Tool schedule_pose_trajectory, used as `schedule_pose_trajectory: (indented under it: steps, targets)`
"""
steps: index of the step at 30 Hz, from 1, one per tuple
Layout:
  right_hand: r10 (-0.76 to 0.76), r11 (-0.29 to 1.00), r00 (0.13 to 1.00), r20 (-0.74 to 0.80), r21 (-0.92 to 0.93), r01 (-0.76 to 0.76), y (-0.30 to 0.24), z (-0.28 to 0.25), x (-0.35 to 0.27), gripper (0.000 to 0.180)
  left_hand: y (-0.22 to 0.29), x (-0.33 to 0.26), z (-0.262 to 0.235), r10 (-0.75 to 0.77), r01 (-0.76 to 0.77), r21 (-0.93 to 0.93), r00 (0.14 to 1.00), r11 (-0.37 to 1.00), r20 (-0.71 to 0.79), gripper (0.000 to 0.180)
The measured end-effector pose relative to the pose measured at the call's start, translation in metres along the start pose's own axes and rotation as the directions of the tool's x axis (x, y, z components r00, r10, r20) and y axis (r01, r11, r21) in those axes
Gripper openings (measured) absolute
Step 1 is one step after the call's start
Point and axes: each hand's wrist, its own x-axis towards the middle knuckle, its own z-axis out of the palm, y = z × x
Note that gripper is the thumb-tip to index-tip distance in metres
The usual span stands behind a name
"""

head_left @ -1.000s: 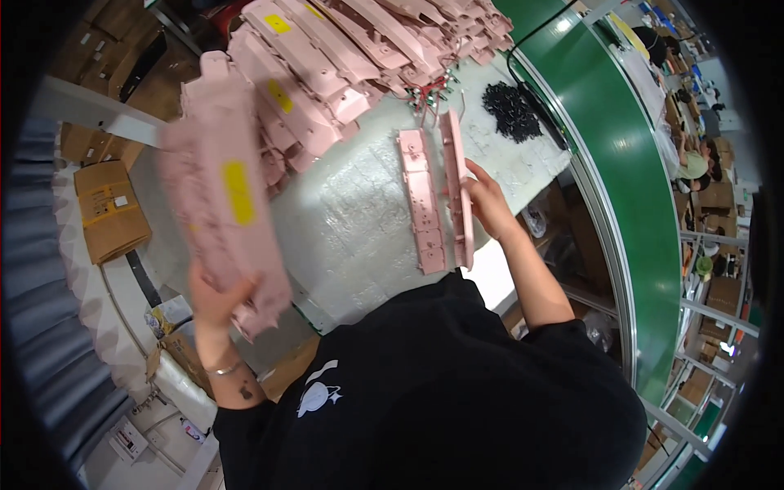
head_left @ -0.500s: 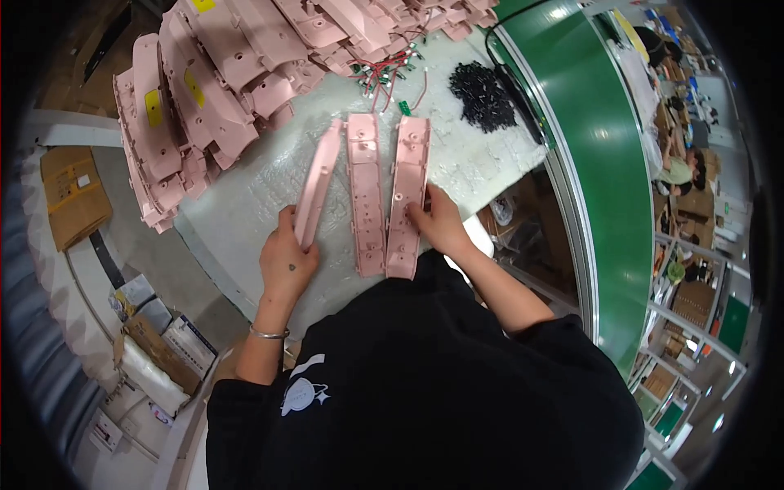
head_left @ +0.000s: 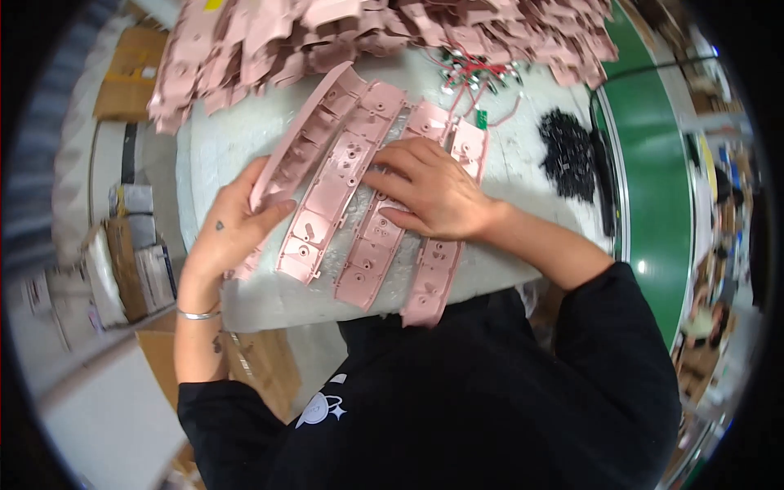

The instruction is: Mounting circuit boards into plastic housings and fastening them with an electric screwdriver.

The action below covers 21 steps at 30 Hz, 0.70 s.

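My left hand [head_left: 237,216] is closed around the lower end of a long pink plastic shell [head_left: 306,126], tilted up on edge with its hollow, ribbed side facing right. Several similar shells lie side by side with their hollow sides up: one [head_left: 331,196] beside the held piece, one in the middle [head_left: 365,261] and one at the right [head_left: 433,282]. Across the middle and right shells lies my right hand [head_left: 433,188], its fingers stretched out and slightly apart; it partly hides both. Another pink piece [head_left: 245,265] shows in part beneath my left hand.
Pink plastic parts [head_left: 392,28] are heaped along the table's far side. Red wires with small green boards [head_left: 482,73] lie in front of them. At the right are a pile of small black pieces [head_left: 566,155], a black cable [head_left: 603,163] and a green strip [head_left: 653,204].
The held shell has turned to show its hollow side. My right hand has moved left across the shells, which now lie more spread out and slanted. The view has shifted.
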Motion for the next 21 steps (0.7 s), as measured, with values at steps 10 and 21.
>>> schedule_pose_trajectory:
  steps: [10, 21]
  targets:
    - [0.17, 0.897, 0.938, -0.302, -0.346, -0.274, -0.023, 0.017, -0.026, 0.018, -0.013, -0.051, 0.023, -0.242, 0.203, -0.165, 0.931, 0.965, -0.275, 0.029]
    - [0.43, 0.788, 0.874, 0.226, 0.378, -0.485, 0.014, 0.027, 0.044, 0.028, 0.014, -0.027, 0.026, -0.192, 0.138, -0.216, 0.947, 0.967, -0.258, 0.025]
